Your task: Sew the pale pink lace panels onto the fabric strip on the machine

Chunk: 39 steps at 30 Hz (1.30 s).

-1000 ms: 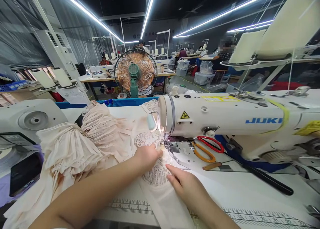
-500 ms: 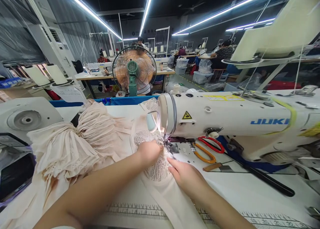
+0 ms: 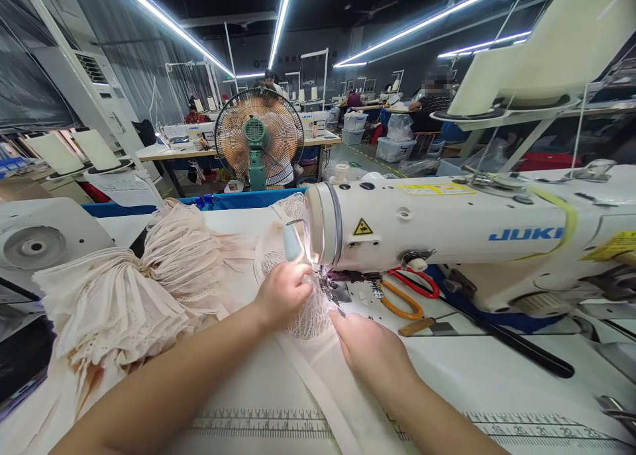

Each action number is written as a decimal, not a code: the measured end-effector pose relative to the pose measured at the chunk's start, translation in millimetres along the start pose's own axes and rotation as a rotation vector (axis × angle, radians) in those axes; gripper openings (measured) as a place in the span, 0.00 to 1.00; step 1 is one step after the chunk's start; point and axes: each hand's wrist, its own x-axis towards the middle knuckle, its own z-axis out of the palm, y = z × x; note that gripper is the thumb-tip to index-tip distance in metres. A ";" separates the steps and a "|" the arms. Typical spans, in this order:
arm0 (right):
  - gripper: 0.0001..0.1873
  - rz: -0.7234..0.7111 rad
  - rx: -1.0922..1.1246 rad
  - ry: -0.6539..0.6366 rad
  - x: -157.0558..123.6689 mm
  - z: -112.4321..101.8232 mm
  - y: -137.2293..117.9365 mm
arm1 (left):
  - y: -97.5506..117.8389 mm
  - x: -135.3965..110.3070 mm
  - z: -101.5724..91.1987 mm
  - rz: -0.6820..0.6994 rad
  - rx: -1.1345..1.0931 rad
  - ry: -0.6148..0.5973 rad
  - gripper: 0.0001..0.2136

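A white JUKI sewing machine (image 3: pixel 447 233) stands across the table. Pale pink lace fabric (image 3: pixel 308 316) lies under its needle area (image 3: pixel 325 286). My left hand (image 3: pixel 281 293) is curled on the lace just left of the needle, fingers closed on the cloth. Just in front of the needle, my right hand (image 3: pixel 370 349) presses the fabric with fingers together, and a plain pink strip (image 3: pixel 318 389) runs toward me from there. A gathered heap of the same pleated pink fabric (image 3: pixel 144 276) lies to the left.
Red and orange scissors (image 3: pixel 407 296) lie on the machine bed behind the needle. A standing fan (image 3: pixel 258 137) is behind the table. Another machine (image 3: pixel 34 233) sits at the left. A ruler strip (image 3: pixel 268 428) lines the table's near edge. People work at far tables.
Both hands have slid the lace farther toward the needle, and my left hand has risen and curled tighter beside the presser foot. The view has shifted slightly.
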 end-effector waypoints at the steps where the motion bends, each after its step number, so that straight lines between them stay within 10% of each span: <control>1: 0.19 -0.029 -0.018 0.010 -4.4 1.2 2.4 | 1.9 -8.2 -2.0 0.039 -0.012 0.001 0.13; 8: 0.28 -0.113 -0.036 0.002 -13.1 9.7 16.5 | 12.7 -40.3 -7.9 -0.192 -0.133 -0.416 0.36; 25: 0.47 -0.021 -0.091 -0.304 20.8 -17.9 -4.0 | -25.1 6.9 -6.0 -0.214 -0.192 -0.361 0.33; 39: 0.29 -0.300 -0.006 0.138 -26.9 13.1 33.6 | -48.1 29.1 1.6 -0.198 -0.212 -0.341 0.25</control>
